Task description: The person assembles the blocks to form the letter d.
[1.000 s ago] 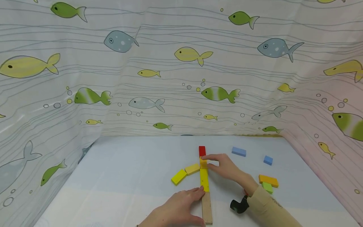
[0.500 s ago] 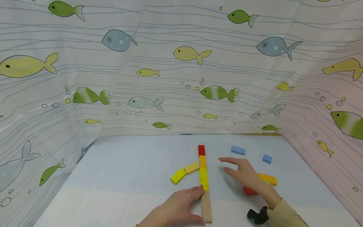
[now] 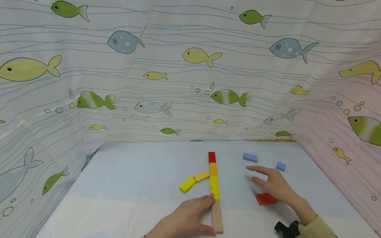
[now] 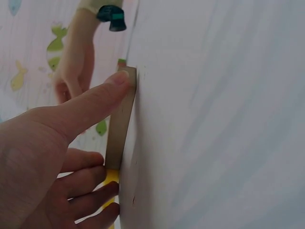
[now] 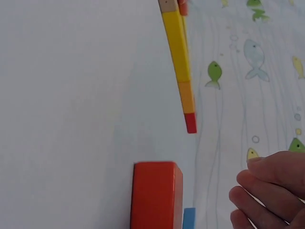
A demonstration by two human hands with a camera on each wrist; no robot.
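A straight row of blocks lies on the table: a plain wooden block (image 3: 217, 216) nearest me, then yellow (image 3: 214, 187), orange (image 3: 213, 169) and red (image 3: 211, 157) blocks. My left hand (image 3: 187, 215) rests along the wooden block, its fingertips by the joint with the yellow one. In the left wrist view the thumb touches the wooden block's near end. Off to the right, my right hand (image 3: 275, 183) hovers with fingers spread apart and nothing between them. Below it lies a larger red block (image 3: 266, 199), partly covered by the arm.
A pale yellow block (image 3: 201, 176) slants off the row's left side, with a bright yellow block (image 3: 187, 184) at its end. Two blue blocks, one longer (image 3: 250, 157) and one short (image 3: 280, 166), lie at the back right. A fish-patterned curtain (image 3: 190, 109) walls the table.
My right hand has let go of the orange block in the row and moved right, uncovering the larger red block. The orange and green blocks are now hidden by that hand. My left hand stays put.
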